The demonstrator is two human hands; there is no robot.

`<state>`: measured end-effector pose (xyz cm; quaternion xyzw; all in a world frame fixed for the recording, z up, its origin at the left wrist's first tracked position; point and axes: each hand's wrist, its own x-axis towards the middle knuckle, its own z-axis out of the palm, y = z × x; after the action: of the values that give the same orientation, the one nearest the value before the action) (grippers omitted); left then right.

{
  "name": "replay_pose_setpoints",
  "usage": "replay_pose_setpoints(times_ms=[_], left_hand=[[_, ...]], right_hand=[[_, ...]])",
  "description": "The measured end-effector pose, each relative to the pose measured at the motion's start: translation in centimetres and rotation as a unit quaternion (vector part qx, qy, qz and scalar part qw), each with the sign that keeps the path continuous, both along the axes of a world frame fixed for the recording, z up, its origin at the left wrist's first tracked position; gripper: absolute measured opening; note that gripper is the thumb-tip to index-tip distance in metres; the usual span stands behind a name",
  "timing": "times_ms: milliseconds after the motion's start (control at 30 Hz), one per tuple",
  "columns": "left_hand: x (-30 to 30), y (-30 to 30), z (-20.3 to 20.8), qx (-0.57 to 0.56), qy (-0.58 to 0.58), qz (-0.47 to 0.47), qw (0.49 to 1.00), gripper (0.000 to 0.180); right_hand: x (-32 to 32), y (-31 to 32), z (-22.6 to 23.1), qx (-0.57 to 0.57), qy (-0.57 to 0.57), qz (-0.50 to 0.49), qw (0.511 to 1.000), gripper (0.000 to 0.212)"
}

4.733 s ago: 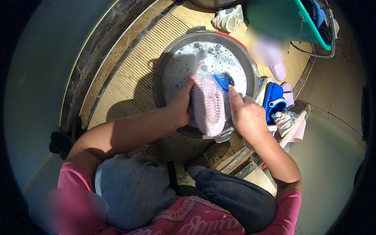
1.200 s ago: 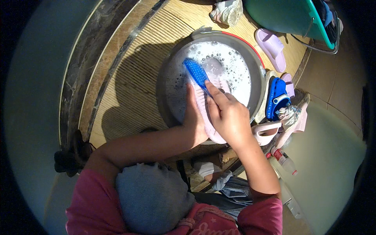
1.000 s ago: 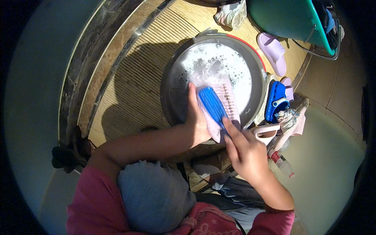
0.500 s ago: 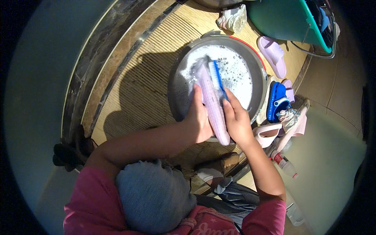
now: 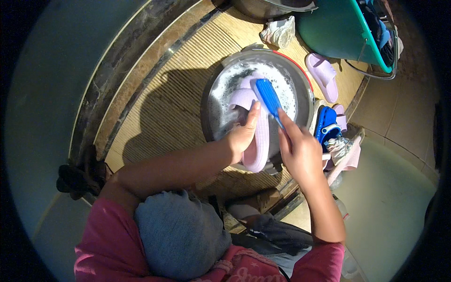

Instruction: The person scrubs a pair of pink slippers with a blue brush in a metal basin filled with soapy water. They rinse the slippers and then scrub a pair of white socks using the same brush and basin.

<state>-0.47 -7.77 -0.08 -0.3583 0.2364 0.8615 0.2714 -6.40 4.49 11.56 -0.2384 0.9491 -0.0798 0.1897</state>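
Over a grey basin (image 5: 305, 94) of foamy water (image 5: 218, 94), my left hand (image 5: 243, 137) grips a light purple slide sandal (image 5: 261, 141) by its side near the middle. The sandal's strap faces up and to the left, and its heel points toward me. My right hand (image 5: 296, 141) is closed round the handle of a blue scrubbing brush (image 5: 268, 95). The brush's back is turned up, its bristles hidden, and its head lies at the toe end of the sandal.
Right of the basin are another purple slide (image 5: 322, 77), a blue clog (image 5: 326, 124) and a pale pink slide (image 5: 350, 160). A green bucket (image 5: 333, 33) holding dark cloth lies tilted at the upper right. Crumpled white cloth (image 5: 279, 32) and a dark pan (image 5: 272, 7) are beyond the basin.
The sandal has turned from edge-on to show its strap and footbed. The brush has rolled from bristles sideways to back up, and my right hand has moved slightly right.
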Motion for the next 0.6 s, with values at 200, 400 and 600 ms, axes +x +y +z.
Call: replay_pose_setpoints(times_ms=[200, 400, 600], left_hand=[[1.1, 1.7, -3.0, -0.192, 0.031, 0.027, 0.981, 0.096], [1.5, 1.0, -3.0, -0.2, 0.035, 0.012, 0.979, 0.101], [0.6, 1.5, -2.8, -0.306, 0.0, -0.118, 0.945, 0.08]], right_hand=[[-1.7, 0.3, -3.3, -0.014, 0.023, 0.001, 1.0, 0.039], [1.0, 3.6, 1.4, -0.055, -0.081, -0.031, 0.995, 0.039], [-3.7, 1.7, -5.8, -0.074, -0.08, -0.073, 0.991, 0.037]])
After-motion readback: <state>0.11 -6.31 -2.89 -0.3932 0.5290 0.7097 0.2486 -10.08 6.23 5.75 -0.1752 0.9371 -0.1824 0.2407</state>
